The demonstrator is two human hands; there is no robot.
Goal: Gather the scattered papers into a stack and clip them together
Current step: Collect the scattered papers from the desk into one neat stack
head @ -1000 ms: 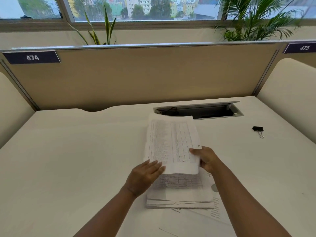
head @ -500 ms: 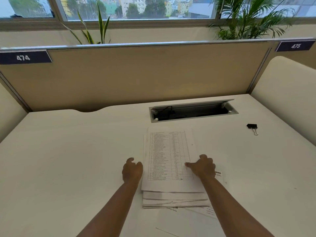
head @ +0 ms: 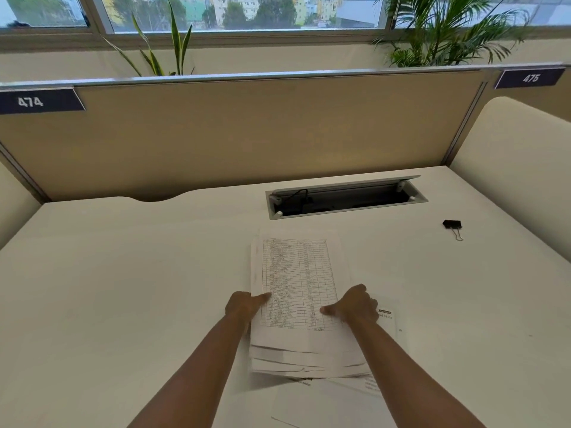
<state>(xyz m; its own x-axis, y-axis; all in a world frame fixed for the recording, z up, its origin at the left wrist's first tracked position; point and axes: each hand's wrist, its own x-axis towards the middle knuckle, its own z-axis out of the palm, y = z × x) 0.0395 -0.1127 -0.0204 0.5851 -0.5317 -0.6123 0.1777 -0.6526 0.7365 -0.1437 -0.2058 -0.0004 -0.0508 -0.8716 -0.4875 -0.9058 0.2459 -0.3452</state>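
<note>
paper stack (head: 296,291): light, floppy, slippery, uneven on bench (head: 123,288) | left hand (head: 244,305), right hand (head: 355,307) pinching side edges | binder clip (head: 452,225) well apart, untouched

Top sheet (head: 296,282) laid flat; hands (head: 244,305) now grip stack sides.

A stack (head: 298,291) of white papers lies flat on the bench, its top sheet printed with a table of rows. Its near edges are uneven. More sheets (head: 321,403) poke out beneath, nearer and to the right. A black clip (head: 452,225) lies well apart, far right.
</note>
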